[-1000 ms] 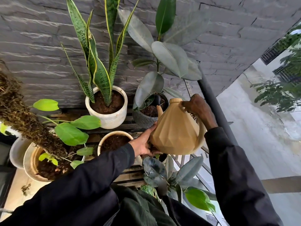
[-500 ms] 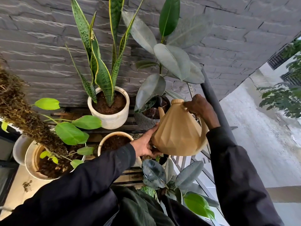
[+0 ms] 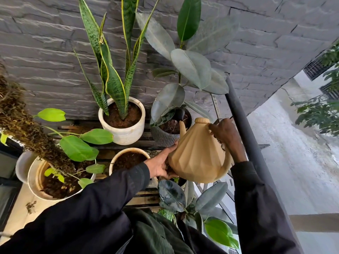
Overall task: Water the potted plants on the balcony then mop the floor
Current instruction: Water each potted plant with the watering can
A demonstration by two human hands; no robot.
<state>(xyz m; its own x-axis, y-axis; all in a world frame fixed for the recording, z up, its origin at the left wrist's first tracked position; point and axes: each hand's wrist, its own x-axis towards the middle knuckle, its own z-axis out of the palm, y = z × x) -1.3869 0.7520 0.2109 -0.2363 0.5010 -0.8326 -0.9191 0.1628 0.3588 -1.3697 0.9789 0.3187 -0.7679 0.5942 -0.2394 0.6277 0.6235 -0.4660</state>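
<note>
A tan faceted watering can [image 3: 198, 154] is tilted forward, its spout over the soil of a dark ribbed pot [image 3: 165, 138] holding a rubber plant [image 3: 190, 68]. My right hand [image 3: 225, 134] grips the can's handle near the top. My left hand [image 3: 161, 164] supports the can's lower left side with straight fingers. A snake plant [image 3: 113, 74] stands in a white pot [image 3: 128, 133] to the left. A cream pot of bare soil [image 3: 114, 158] sits below it, partly behind my left sleeve.
A large cream pot [image 3: 33, 182] with a moss pole [image 3: 27, 129] and light green leaves stands at the left. A small rubber plant [image 3: 174, 198] is below the can. A dark railing [image 3: 244, 129] runs along the right. A grey brick wall [image 3: 45, 52] is behind.
The view has shifted slightly; the can stays tilted over the ribbed pot and both hands keep their hold.
</note>
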